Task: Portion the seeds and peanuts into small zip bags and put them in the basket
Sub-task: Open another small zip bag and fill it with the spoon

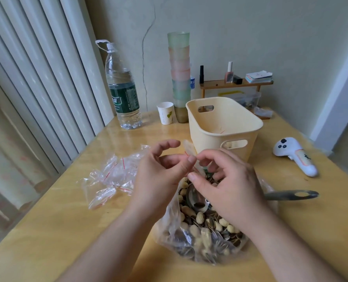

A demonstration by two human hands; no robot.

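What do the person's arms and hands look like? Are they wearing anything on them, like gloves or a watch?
Both arms are bare as far as the picture shows, with no sleeves in view. The left hand and the right hand wear no gloves. No rings, watch or bracelets can be seen. The fingernails look short and plain, without polish.

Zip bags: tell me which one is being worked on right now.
The small zip bag pinched between the left hand and right hand, above the big bag of seeds and peanuts. The spare zip bags lie untouched on the table, left of both hands.
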